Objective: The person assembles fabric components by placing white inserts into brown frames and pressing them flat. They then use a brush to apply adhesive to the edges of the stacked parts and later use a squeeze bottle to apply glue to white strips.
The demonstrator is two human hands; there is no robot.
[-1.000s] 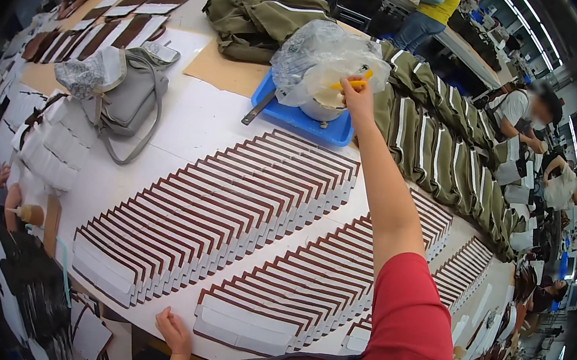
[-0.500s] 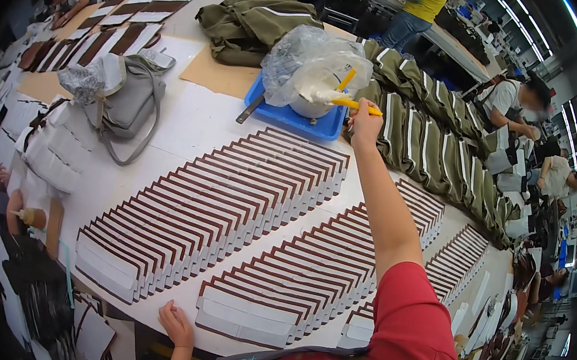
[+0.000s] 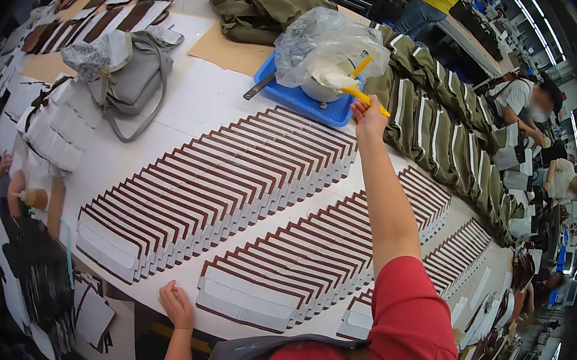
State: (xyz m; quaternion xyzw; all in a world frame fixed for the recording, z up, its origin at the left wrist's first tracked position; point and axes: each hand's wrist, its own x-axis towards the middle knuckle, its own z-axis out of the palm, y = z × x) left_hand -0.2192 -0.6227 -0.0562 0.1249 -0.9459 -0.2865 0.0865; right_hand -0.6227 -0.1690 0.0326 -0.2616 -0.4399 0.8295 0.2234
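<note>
My right hand, arm stretched out, grips the yellow handle of a brush. The brush head, coated in thick white paste, lies over a white tub partly wrapped in clear plastic. A second yellow handle sticks up from the tub. Beneath it is a blue tray, with a flat metal strip across its left rim. My left hand rests at the table's near edge, fingers loosely extended and holding nothing. Beside it are overlapping rows of white panels with brown edges.
A grey bag lies at the left, near stacked white pieces. Olive fabric pieces with white stripes line the right side, and another olive heap is at the back. Brown and white strips lie far left. Other people work nearby.
The view has shifted slightly, so the tray and panels appear higher. The brush handle now slopes more steeply down to the right. My left hand stays at the table edge.
</note>
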